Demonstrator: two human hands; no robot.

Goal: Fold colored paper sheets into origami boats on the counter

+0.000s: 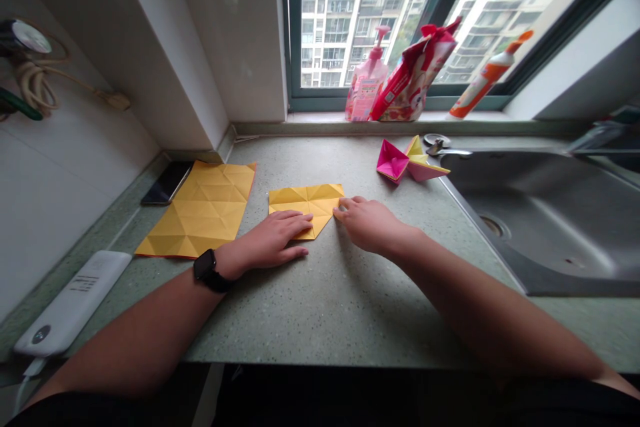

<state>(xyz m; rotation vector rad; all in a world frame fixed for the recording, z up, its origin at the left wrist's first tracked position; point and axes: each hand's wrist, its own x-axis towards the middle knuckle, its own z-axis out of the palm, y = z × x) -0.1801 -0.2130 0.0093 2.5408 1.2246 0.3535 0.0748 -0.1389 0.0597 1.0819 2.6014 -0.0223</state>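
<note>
A partly folded sheet of yellow origami paper (306, 199) lies on the counter in front of me, crossed by creases, its lower right corner cut off at a slant. My left hand (280, 237) rests flat over its lower left part, fingers stretched out. At the right edge, my right hand (367, 220) has thumb and fingers closed on the paper's side corner. Left of these lies a larger creased yellow sheet (205, 210) with a reddish underside, touched by neither hand. A pink and yellow folded paper piece (407, 161) stands farther back on the right.
A phone (167, 183) lies partly under the large sheet; a white power bank (75, 303) with a cable is at the left. The steel sink (545, 227) bounds the right side. A pump bottle (367, 83), red bag (417, 73) and orange bottle (485, 80) stand on the sill.
</note>
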